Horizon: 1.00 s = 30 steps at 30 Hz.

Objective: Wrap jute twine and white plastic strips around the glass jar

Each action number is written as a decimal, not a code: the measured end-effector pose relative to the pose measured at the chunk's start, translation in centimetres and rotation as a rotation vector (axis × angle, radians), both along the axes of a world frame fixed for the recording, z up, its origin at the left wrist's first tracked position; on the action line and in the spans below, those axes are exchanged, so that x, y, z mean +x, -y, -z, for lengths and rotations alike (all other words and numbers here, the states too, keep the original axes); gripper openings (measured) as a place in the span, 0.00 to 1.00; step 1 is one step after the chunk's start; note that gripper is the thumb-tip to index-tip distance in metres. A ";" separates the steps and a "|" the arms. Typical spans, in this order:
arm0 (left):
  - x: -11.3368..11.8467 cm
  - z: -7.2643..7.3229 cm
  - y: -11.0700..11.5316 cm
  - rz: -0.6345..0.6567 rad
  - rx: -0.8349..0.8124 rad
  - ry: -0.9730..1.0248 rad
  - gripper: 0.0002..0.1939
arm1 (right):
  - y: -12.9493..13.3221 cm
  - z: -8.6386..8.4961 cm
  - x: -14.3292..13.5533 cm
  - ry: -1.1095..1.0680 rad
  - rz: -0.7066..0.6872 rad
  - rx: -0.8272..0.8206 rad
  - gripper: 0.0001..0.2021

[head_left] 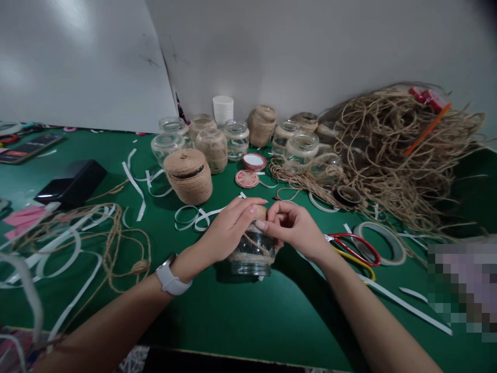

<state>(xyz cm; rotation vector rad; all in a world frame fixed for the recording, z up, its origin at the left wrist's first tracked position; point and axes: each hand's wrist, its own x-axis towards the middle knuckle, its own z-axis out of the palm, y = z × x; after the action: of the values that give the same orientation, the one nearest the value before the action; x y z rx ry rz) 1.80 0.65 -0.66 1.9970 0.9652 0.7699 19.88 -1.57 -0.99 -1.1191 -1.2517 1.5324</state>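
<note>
A glass jar (250,268) is turned with its threaded mouth low and towards me, and brown twine (259,212) covers its raised end. My left hand (235,228) is closed around the jar's left side, its thumb by the twine-covered end. My right hand (297,228) has curled fingers, its thumb pressed at the twine on the jar's right side. A loose strand of twine crosses the glass below the hands and runs under the right hand. The exact grip of the right fingertips is partly hidden.
Behind stand several glass jars (302,151) and a lidded twine-wrapped jar (189,178). A twine heap (388,150) fills the back right. Scissors (359,247) and a tape roll (402,248) lie right; white strips (77,264) and a black box (72,181) lie left.
</note>
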 end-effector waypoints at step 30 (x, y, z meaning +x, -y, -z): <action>0.2 -0.1 -0.1 -0.016 -0.006 0.013 0.19 | 0.0 0.0 0.7 0.023 -0.026 0.033 0.20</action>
<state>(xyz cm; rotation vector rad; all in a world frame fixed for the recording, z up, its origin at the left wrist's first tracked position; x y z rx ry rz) 1.99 0.71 -0.58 1.9785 0.9760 0.7872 20.55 -1.56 -0.94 -1.1056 -1.3078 1.5166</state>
